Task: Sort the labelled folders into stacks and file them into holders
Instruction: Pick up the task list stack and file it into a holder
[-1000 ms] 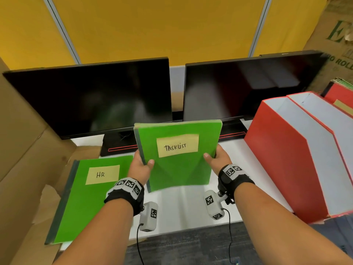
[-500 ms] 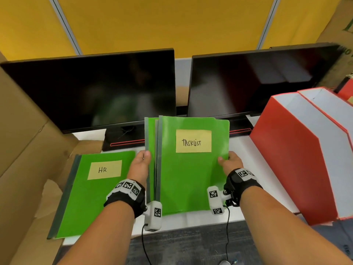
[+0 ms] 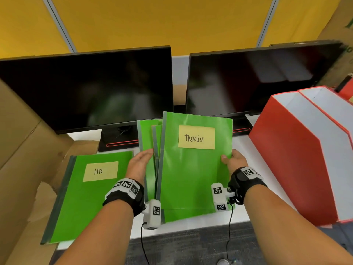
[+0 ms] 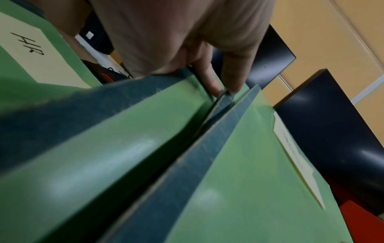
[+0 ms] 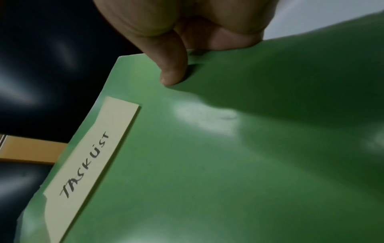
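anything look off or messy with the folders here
Yes: the held bundle is not squared. Behind the TASKLIST folder, other green folders fan out leftward, spines staggered, with the left hand between them and the right hand pinching the front cover. The HR folder lies slightly skewed, overhanging the desk edge.

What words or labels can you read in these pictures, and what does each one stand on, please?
"TASKLIST": handwritten on a yellow note on the front green folder, which both hands hold.
"HR": handwritten on a yellow note on the green folder lying flat on the desk.
Green print on the cardboard box at far right: cut off, unreadable.
Square markers on the wristbands: codes, no words.
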